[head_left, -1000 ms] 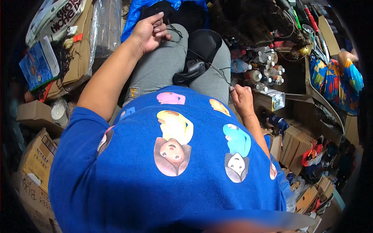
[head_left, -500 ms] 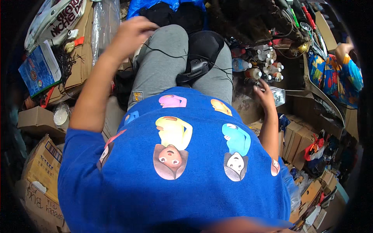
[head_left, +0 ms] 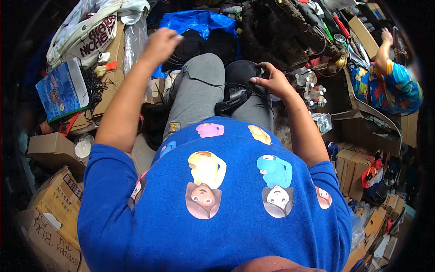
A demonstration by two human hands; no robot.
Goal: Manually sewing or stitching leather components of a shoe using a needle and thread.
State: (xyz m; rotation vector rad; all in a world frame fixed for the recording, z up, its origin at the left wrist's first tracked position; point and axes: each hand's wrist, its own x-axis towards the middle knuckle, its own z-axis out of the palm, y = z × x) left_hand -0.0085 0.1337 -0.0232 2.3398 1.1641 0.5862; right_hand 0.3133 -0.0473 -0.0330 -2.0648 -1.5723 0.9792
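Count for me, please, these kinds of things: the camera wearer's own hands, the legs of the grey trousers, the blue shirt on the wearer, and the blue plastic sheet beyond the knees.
Own hands: 2 (left hand, right hand)
Grey trouser legs: 2
Blue shirt: 1
Blue plastic sheet: 1
Total: 6

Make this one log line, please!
left hand: near blue plastic sheet; right hand: by black knee covering; lap: black cord, black shoe-like item
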